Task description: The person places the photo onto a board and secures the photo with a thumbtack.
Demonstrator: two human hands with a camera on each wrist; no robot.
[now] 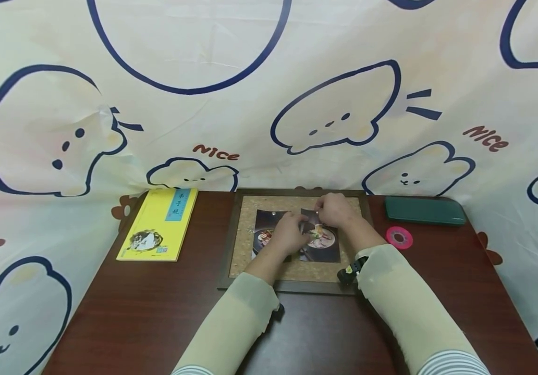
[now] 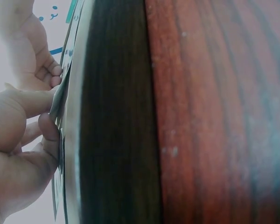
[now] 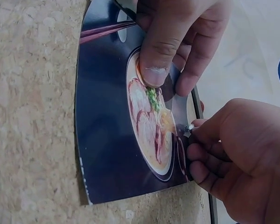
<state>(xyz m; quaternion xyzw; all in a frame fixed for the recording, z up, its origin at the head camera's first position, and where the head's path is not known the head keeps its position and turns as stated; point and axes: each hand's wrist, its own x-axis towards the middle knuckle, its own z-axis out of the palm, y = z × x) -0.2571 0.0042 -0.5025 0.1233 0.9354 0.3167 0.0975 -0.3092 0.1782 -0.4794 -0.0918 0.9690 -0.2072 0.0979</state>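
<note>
A photo of a bowl of food with chopsticks (image 3: 102,116) lies over a framed cork board (image 1: 243,250), its sheet bowed. My left hand (image 1: 290,234) pinches this photo by its side, the thumb (image 3: 155,74) on the printed face. At the photo's top edge my right hand (image 1: 337,209) holds a small push pin (image 3: 191,127) between thumb and fingers. In the left wrist view both hands meet close over the board, the left hand (image 2: 18,140) nearer. A second food photo (image 1: 264,221) sits to the left on the cork, partly hidden by my left hand, with a pin near its top.
Left of the board is a yellow book (image 1: 161,224) with a blue label. A pink round disc (image 1: 399,237) and a dark green case (image 1: 425,210) lie to the right on the brown table (image 1: 311,333). Behind stands a patterned cloth wall (image 1: 231,120).
</note>
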